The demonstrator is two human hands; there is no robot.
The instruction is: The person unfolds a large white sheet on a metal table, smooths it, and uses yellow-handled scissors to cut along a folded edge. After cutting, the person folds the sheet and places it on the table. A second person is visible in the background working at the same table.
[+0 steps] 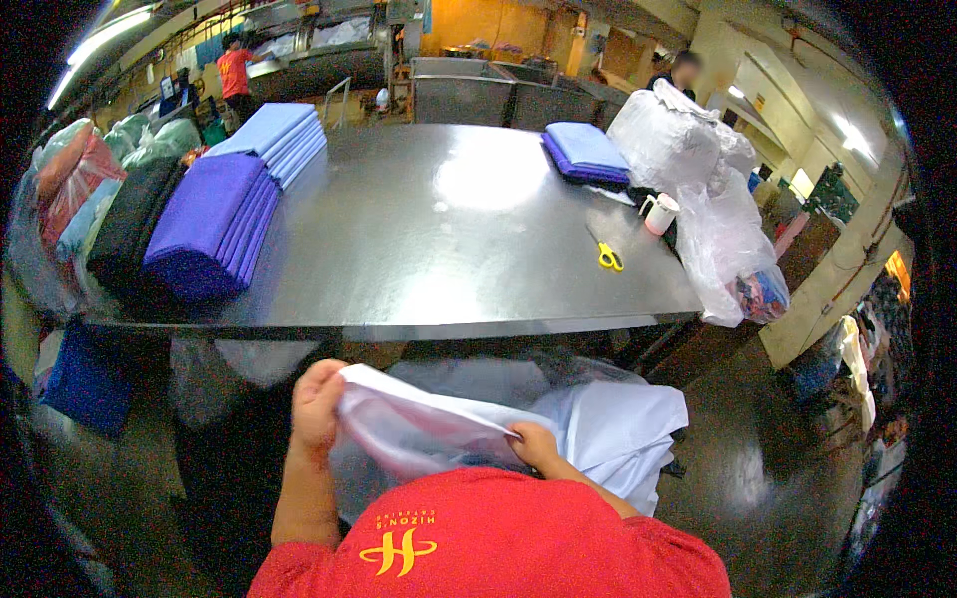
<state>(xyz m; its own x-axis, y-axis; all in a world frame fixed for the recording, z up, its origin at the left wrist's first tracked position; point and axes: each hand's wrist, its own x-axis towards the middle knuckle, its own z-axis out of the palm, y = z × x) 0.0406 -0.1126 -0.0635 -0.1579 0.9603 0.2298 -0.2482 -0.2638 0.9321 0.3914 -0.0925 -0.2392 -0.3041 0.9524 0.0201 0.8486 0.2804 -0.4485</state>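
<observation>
A pale white cloth (429, 414) is stretched between my hands, just off the near edge of the metal table. Raised at the left, my left hand (319, 401) is closed around one end of its upper edge. Lower and to the right, my right hand (535, 445) pinches the same edge. The cloth sags between them, its lower part hidden by my red shirt. Beyond my right hand, a pile of pale cloth (623, 429) lies loose, partly over clear plastic. Whether it joins the cloth in my hands I cannot tell.
On the metal table (399, 239) stand folded purple cloths (209, 219) and light blue cloths (269, 135) at left. A smaller folded stack (586, 154), yellow-handled scissors (609, 257), a white mug (660, 213) and bulky plastic bags (688, 149) are at right. Two people stand farther back.
</observation>
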